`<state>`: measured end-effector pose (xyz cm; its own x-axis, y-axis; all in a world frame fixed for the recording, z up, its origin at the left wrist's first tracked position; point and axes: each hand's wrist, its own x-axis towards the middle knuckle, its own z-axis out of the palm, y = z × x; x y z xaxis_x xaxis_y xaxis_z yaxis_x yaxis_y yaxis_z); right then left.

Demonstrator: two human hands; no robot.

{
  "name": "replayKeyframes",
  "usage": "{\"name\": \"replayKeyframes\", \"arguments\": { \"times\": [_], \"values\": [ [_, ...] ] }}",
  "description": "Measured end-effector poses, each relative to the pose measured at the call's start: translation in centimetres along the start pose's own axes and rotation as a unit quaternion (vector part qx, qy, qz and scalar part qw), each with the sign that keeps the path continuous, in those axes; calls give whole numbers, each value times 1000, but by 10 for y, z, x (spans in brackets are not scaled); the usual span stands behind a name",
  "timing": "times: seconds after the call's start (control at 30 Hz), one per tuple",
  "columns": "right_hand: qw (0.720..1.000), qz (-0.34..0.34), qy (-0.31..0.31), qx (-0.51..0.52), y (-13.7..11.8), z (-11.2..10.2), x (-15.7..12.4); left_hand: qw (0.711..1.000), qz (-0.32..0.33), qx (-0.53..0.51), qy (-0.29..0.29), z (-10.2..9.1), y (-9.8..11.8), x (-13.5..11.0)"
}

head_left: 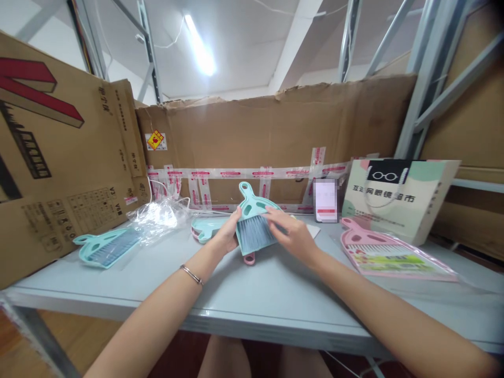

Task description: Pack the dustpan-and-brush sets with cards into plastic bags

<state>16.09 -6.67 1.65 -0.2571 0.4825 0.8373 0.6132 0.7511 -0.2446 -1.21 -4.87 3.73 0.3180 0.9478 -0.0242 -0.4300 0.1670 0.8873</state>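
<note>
My left hand [228, 231] is closed on the left edge of a teal dustpan and brush set [258, 210], held upright above the table with its grey-blue bristles [255, 234] facing me. My right hand [291, 233] touches the upper right side of the set, its fingers stretched out and apart. Below the set a pink handle end [249, 258] with a hole pokes out; the rest of that piece is hidden. Just left of my left hand, another teal piece [208, 228] lies on the table with a pink edge beneath it.
On the grey metal table [157, 291], a teal dustpan and brush [106, 248] lies left beside crumpled clear plastic [157, 218]. A pink dustpan set [389, 254] in clear wrap lies right, before a paper bag [394, 194]. A phone [326, 200] stands behind; cardboard boxes [252, 131] wall the back.
</note>
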Motion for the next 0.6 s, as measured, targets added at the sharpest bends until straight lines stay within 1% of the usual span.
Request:
{"name": "replayKeyframes", "arguments": {
  "times": [0.07,0.17,0.23,0.37,0.5,0.6],
  "values": [
    [998,-29,-53,-24,-3,11,-4,999,19,-28,-16,1,-1,2],
    [994,-36,-82,-56,-4,20,-7,998,49,-35,-8,3,-3,2],
    [991,-45,-95,-77,-5,21,-7,997,75,-33,-11,3,-4,1],
    [981,-78,-147,-96,-2,20,-6,992,116,-2,-44,1,-5,0],
    [968,-121,-207,-75,6,15,-4,990,111,26,-78,-1,-4,0],
    [956,-158,-239,-59,10,11,-3,992,103,28,-66,-2,-1,-1]
  ]
}}
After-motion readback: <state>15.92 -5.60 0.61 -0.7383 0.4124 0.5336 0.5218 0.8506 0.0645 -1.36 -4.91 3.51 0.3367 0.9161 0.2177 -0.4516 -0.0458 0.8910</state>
